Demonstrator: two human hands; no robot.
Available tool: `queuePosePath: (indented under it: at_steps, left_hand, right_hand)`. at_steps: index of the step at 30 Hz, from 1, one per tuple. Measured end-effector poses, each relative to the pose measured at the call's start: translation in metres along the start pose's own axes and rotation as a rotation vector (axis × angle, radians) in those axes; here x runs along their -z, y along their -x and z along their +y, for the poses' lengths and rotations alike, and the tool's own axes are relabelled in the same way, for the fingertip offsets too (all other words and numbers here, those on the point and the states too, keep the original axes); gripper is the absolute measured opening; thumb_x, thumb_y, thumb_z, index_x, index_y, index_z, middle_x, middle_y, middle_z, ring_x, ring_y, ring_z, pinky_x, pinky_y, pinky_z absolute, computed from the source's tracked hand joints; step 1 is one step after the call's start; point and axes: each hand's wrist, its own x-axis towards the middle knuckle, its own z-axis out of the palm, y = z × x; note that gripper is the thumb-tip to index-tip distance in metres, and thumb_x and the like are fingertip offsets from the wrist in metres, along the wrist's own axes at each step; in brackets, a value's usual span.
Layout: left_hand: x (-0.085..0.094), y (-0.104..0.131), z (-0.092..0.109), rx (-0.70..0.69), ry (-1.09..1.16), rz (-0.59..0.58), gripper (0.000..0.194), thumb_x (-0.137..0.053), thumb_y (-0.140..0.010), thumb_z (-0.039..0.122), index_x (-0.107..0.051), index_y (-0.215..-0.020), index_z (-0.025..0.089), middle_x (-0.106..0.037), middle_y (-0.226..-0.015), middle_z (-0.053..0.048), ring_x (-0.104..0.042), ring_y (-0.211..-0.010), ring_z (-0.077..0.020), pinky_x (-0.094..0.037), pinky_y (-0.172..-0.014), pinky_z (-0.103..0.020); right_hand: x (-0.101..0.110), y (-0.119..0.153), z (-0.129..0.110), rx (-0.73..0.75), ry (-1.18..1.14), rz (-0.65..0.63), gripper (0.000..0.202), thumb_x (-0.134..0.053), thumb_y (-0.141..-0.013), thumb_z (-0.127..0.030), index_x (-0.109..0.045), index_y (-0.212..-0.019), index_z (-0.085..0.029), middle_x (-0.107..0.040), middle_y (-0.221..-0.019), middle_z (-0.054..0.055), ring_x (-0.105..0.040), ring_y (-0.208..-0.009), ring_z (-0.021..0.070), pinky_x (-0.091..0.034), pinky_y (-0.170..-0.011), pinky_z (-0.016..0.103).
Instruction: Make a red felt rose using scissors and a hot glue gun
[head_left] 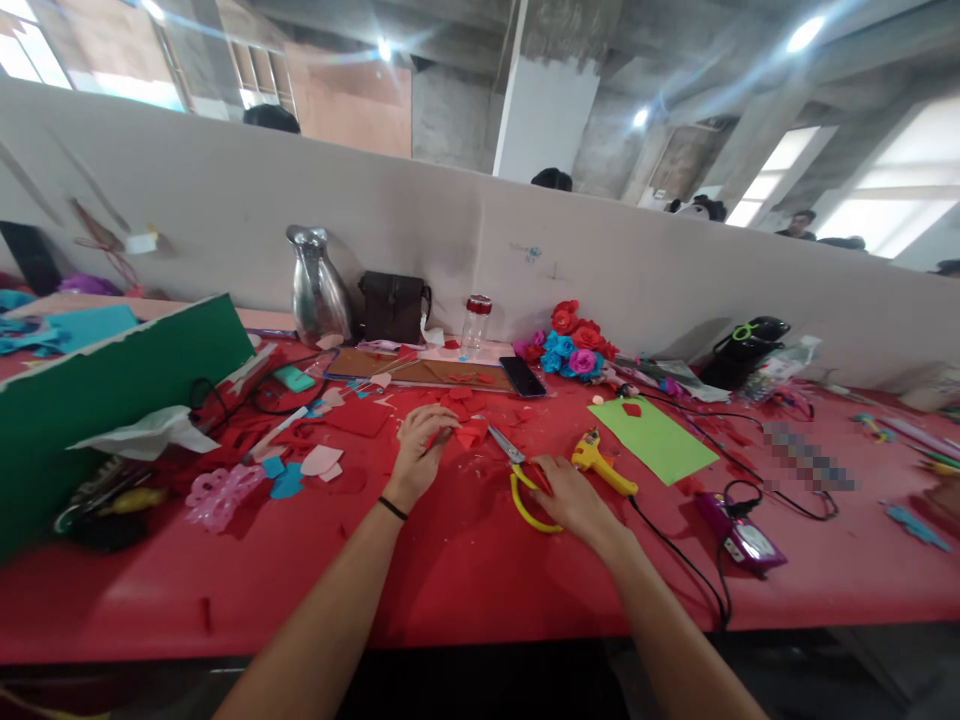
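Fingers curled, my left hand (421, 448) pinches a red paper piece (472, 433) at its fingertips, over other red scraps. My right hand (571, 498) has its fingers at the handle of scissors (516, 462) with yellow loops. The scissors' blades point away and to the left, towards the red piece. One yellow loop shows beside my right fingers; the other is partly hidden by them. Just beyond that hand lies a yellow glue gun (602, 464) with a black cord.
Bright green sheet (660, 440) and purple power box (742, 535) lie to the right. Behind are a phone (523, 376), paper roses (576, 345), a glass jar (475, 328) and a steel jug (318, 290). A green board (127, 410) stands left, near pink and blue cutouts (322, 462).
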Motion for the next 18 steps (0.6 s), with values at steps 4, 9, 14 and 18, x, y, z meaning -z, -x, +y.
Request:
queuePosePath:
  at_steps: [4,9,14,18]
  left_hand:
    - [0.001,0.000,0.006,0.018,-0.118,0.045,0.017,-0.053,-0.082,0.026,-0.069,-0.077,0.025,-0.068,-0.090,-0.006,-0.052,-0.096,-0.0235,-0.031,-0.094,-0.040]
    - [0.001,0.000,0.011,0.059,-0.086,0.058,0.017,-0.053,-0.082,0.026,-0.069,-0.075,0.025,-0.068,-0.083,-0.005,-0.050,-0.091,-0.0236,-0.032,-0.089,-0.038]
    - [0.000,0.002,0.009,0.106,0.019,0.036,0.016,-0.053,-0.082,0.027,-0.069,-0.077,0.024,-0.066,-0.083,-0.005,-0.050,-0.087,-0.0227,-0.034,-0.086,-0.037]
    - [-0.002,0.005,0.006,0.200,0.127,0.025,0.012,-0.056,-0.079,0.026,-0.069,-0.079,0.024,-0.063,-0.084,-0.005,-0.051,-0.088,-0.0221,-0.035,-0.088,-0.036]
  right_hand:
    - [0.003,-0.001,-0.005,-0.073,-0.092,0.028,0.046,-0.062,-0.065,-0.012,-0.057,-0.111,-0.012,-0.063,-0.084,0.008,-0.058,-0.076,0.0208,-0.038,-0.066,0.028]
    - [0.014,0.007,0.004,-0.221,-0.696,0.086,0.049,-0.071,-0.058,-0.019,-0.059,-0.105,-0.018,-0.054,-0.065,-0.004,-0.051,-0.058,0.0132,-0.038,-0.053,0.024]
    - [0.015,0.036,-0.006,-0.153,-1.085,-0.077,0.047,-0.076,-0.057,-0.035,-0.057,-0.098,-0.020,-0.046,-0.052,-0.009,-0.039,-0.041,0.0079,-0.031,-0.039,0.021]
    - [0.011,0.045,-0.023,-0.259,-1.355,-0.180,0.048,-0.071,-0.063,-0.051,-0.052,-0.096,-0.021,-0.041,-0.050,-0.011,-0.028,-0.034,0.0041,-0.017,-0.033,0.016]
